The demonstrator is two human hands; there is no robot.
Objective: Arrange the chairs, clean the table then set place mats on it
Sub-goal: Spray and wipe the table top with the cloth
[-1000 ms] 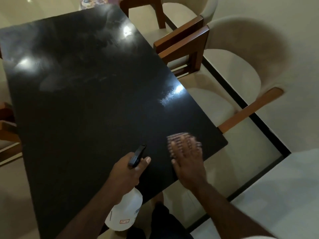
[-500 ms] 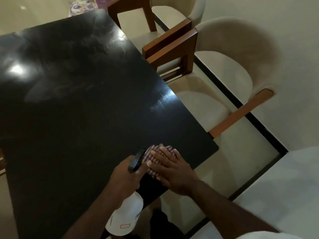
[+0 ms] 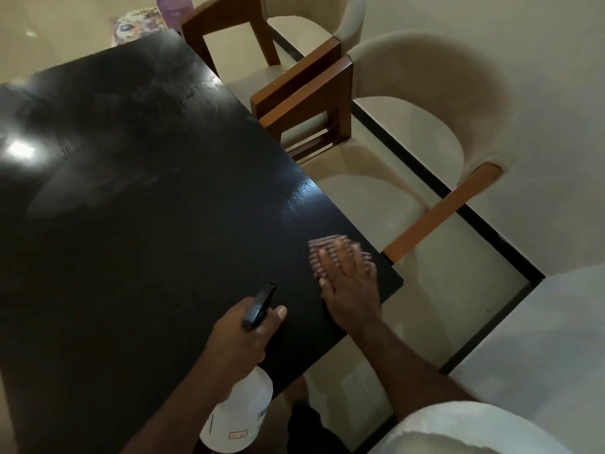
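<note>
Wiping near the counter's [image 3: 137,198] near right corner, the right hand [image 3: 348,290] lies flat with fingers spread on a checked cloth [image 3: 322,252], pressing it against the dark top; that grip is not closed around the cloth, only laid over it. The left hand [image 3: 239,339] is wrapped around the neck of a white spray bottle [image 3: 240,417], thumb beside the black trigger head [image 3: 258,303], which points away across the top; the bottle's body hangs below and past the near edge.

What the coming stroke turns on is this: nearly all of the unwiped surface lies up and to the left of the cloth, along the counter's long axis, which runs from the person's near corner away toward the far end. The right hand is the one on the cloth and sits almost at the right edge, so it has little room to travel further right; I judge the next pass has to sweep leftward or away. Faint smears and light patches show on the far half.

Counting: one counter, one cloth, one bottle, two cream chairs with wooden arms on the right side, the nearer [image 3: 425,132] and the farther [image 3: 294,31]. No place mats lie on the top.
</note>
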